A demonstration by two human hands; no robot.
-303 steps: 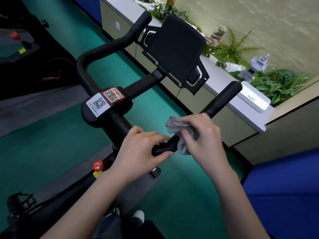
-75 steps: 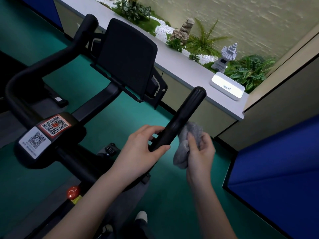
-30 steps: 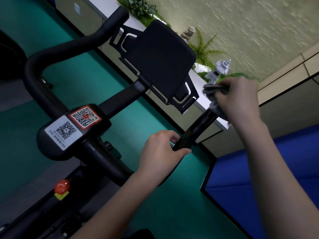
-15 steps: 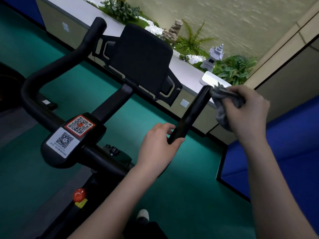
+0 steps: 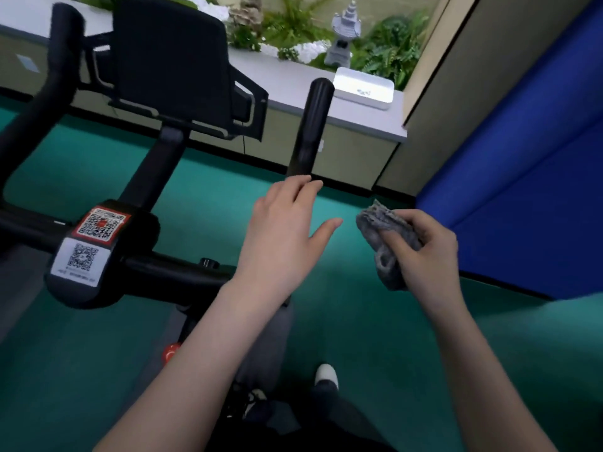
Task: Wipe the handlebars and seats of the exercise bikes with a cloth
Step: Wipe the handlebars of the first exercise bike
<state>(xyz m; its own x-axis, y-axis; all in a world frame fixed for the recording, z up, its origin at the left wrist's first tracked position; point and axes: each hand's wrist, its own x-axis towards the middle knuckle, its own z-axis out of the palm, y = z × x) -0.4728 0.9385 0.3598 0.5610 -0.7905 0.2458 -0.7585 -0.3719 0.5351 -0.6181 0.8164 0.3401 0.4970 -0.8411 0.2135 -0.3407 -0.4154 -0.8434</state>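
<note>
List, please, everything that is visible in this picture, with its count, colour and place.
handlebar: one, black, left and centre
screen: one, black, seen from behind, above the handlebar's middle
QR labels: two, one red-edged and one white, on the handlebar's hub
knob: one, red, below the hub
cloth: one, grey, right of centre
ledge: one, pale grey, top
box: one, white, on the ledge
lantern: one, grey, behind the ledge
plants: several, green, around the lantern
panel: one, blue, right
floor: teal, below everything
shoe: one, white, bottom centre
left hand: open, by the handlebar's right arm
right hand: holds the cloth
</note>
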